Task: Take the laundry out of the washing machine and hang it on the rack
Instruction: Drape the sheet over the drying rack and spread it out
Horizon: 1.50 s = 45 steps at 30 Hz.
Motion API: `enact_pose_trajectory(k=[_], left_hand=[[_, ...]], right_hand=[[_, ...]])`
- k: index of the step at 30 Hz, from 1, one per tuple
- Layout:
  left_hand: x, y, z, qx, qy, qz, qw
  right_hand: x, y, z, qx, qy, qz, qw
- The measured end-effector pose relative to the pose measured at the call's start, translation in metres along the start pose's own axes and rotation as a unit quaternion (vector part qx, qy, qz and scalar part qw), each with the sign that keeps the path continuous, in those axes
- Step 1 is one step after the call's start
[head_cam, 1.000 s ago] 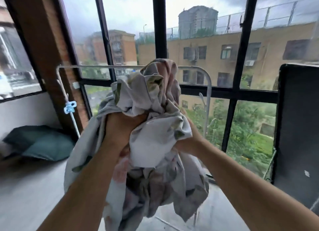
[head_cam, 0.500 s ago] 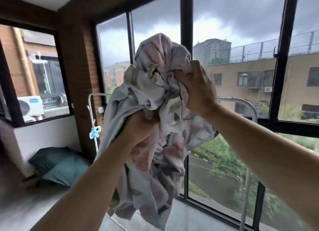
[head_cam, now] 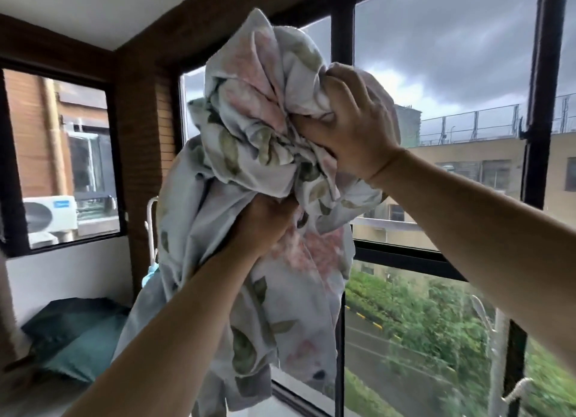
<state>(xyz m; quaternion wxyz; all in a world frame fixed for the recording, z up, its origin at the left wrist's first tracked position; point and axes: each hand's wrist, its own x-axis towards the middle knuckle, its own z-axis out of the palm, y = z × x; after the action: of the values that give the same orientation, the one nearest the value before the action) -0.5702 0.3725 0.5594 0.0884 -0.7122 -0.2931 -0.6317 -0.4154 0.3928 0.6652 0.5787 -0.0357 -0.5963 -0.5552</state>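
A large bunched floral sheet (head_cam: 249, 154), pale grey with pink flowers and green leaves, hangs in front of me at head height. My left hand (head_cam: 260, 226) grips it from below, near its middle. Higher up and to the right, my right hand (head_cam: 352, 129) clutches a wad of its upper part. The white tube rack (head_cam: 386, 223) stands behind the sheet by the window; only its top rail at the right and a corner post at the left show. The sheet is above the rail and does not rest on it. No washing machine is in view.
Tall black-framed windows (head_cam: 537, 104) run close behind the rack. A brick pillar (head_cam: 140, 136) fills the corner at the left. Teal cushions (head_cam: 78, 338) lie on the floor at the lower left. A blue clip (head_cam: 149, 276) hangs on the rack's left post.
Both hands have lifted the sheet from chest height to above the rack's top rail. My right hand has moved up to grip the upper wad. My view has tilted upward.
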Motion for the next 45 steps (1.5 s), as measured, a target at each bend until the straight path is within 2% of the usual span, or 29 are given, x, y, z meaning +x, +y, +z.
enact_pose_trajectory(k=[4, 6, 8, 10, 11, 12, 13, 15, 16, 17, 18, 19, 21, 24, 27, 32, 37, 39, 43, 45], left_hand=[[0.027, -0.025, 0.041, 0.099, 0.023, 0.049, 0.994], [0.036, -0.044, 0.063, 0.116, 0.037, 0.033, 0.992], [0.036, -0.063, 0.082, 0.144, 0.013, -0.029, 0.989], [0.030, -0.080, 0.099, 0.177, 0.027, -0.069, 0.981], [0.025, -0.087, 0.114, 0.200, 0.044, -0.068, 0.976], [0.018, -0.094, 0.121, 0.220, 0.055, -0.056, 0.972], [0.011, -0.102, 0.124, 0.242, 0.068, -0.042, 0.967], [-0.001, -0.118, 0.135, 0.224, 0.046, -0.079, 0.970], [-0.006, -0.124, 0.137, 0.218, 0.033, -0.102, 0.970], [-0.010, -0.129, 0.141, 0.227, 0.025, -0.124, 0.966], [-0.013, -0.133, 0.144, 0.251, 0.031, -0.128, 0.959], [-0.016, -0.136, 0.149, 0.272, 0.047, -0.125, 0.953], [-0.014, -0.140, 0.155, 0.280, 0.094, -0.118, 0.948], [-0.017, -0.144, 0.160, 0.240, 0.130, -0.193, 0.942], [-0.024, -0.148, 0.159, 0.177, 0.188, -0.247, 0.934], [-0.037, -0.161, 0.147, 0.140, 0.244, -0.303, 0.910], [-0.044, -0.178, 0.130, 0.119, 0.225, -0.332, 0.908], [-0.049, -0.185, 0.124, 0.096, 0.227, -0.358, 0.900], [-0.062, -0.202, 0.106, 0.069, 0.238, -0.453, 0.856], [-0.072, -0.210, 0.097, 0.031, 0.245, -0.518, 0.819]], right_hand=[[-0.021, 0.044, 0.023, -0.031, 0.042, -0.062, 0.997], [-0.040, 0.072, 0.034, -0.048, 0.029, -0.081, 0.995], [-0.074, 0.101, 0.043, -0.098, -0.030, -0.100, 0.990], [-0.114, 0.124, 0.046, -0.174, -0.168, -0.063, 0.968], [-0.138, 0.135, 0.046, -0.215, -0.274, -0.006, 0.937], [-0.156, 0.136, 0.045, -0.249, -0.381, 0.072, 0.887], [-0.169, 0.134, 0.045, -0.271, -0.472, 0.163, 0.823], [-0.199, 0.134, 0.050, -0.265, -0.622, 0.310, 0.668], [-0.210, 0.133, 0.053, -0.238, -0.692, 0.345, 0.588], [-0.218, 0.132, 0.056, -0.196, -0.745, 0.358, 0.528], [-0.223, 0.132, 0.060, -0.160, -0.775, 0.348, 0.502], [-0.227, 0.129, 0.064, -0.136, -0.786, 0.338, 0.499], [-0.235, 0.122, 0.073, -0.099, -0.787, 0.312, 0.523], [-0.234, 0.102, 0.082, -0.035, -0.751, 0.302, 0.586], [-0.233, 0.086, 0.091, 0.017, -0.696, 0.354, 0.624], [-0.234, 0.057, 0.102, 0.054, -0.661, 0.372, 0.650], [-0.234, 0.036, 0.115, 0.054, -0.674, 0.370, 0.638], [-0.231, 0.026, 0.119, 0.054, -0.674, 0.355, 0.646], [-0.225, 0.004, 0.123, 0.019, -0.672, 0.311, 0.672], [-0.223, -0.003, 0.123, 0.005, -0.664, 0.309, 0.681]])
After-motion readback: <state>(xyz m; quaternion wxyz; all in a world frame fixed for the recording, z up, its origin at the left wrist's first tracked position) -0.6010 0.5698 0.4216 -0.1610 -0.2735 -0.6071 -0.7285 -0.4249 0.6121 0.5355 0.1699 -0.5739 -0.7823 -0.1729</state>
